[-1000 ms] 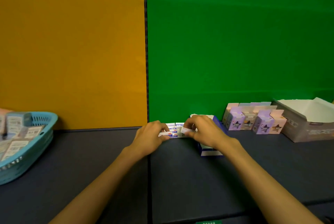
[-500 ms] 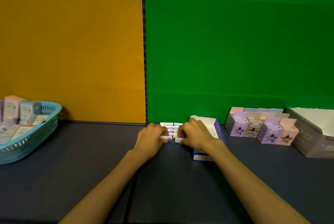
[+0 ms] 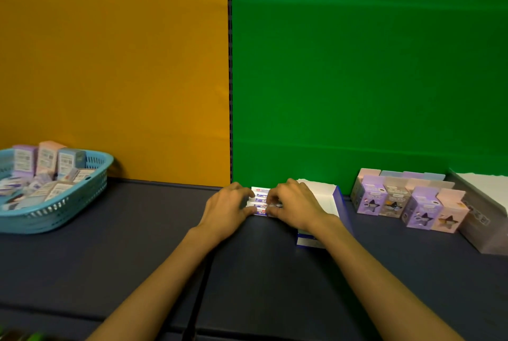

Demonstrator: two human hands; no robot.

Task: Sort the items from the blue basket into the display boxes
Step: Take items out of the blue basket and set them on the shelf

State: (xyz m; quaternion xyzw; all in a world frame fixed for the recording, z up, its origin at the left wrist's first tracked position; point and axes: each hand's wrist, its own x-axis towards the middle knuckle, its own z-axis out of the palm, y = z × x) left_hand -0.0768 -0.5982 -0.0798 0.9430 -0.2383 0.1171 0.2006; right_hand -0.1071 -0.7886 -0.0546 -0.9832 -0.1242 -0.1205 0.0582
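Your blue basket [image 3: 55, 203] sits at the far left of the dark table [image 3: 137, 258], well apart from your hands. It holds a jumble of small cartons [image 3: 46, 173]: three stand upright along its back and the rest lie flat and tilted. At the far right, a grey display box [image 3: 483, 225] shows a white inside, and its contents are out of sight. Just left of it, purple and pink star-printed cartons [image 3: 406, 203] stand upright in rows. Near the middle stands a white display box with a blue side [image 3: 327, 200], partly behind your right wrist.

Your left hand [image 3: 228, 208] and right hand [image 3: 294, 203] meet at a short stack of flat white-and-blue packs [image 3: 260, 200] beside that box. Both hands have fingers curled onto the packs' ends. The packs' long axis runs left to right, with their printed fronts facing you.
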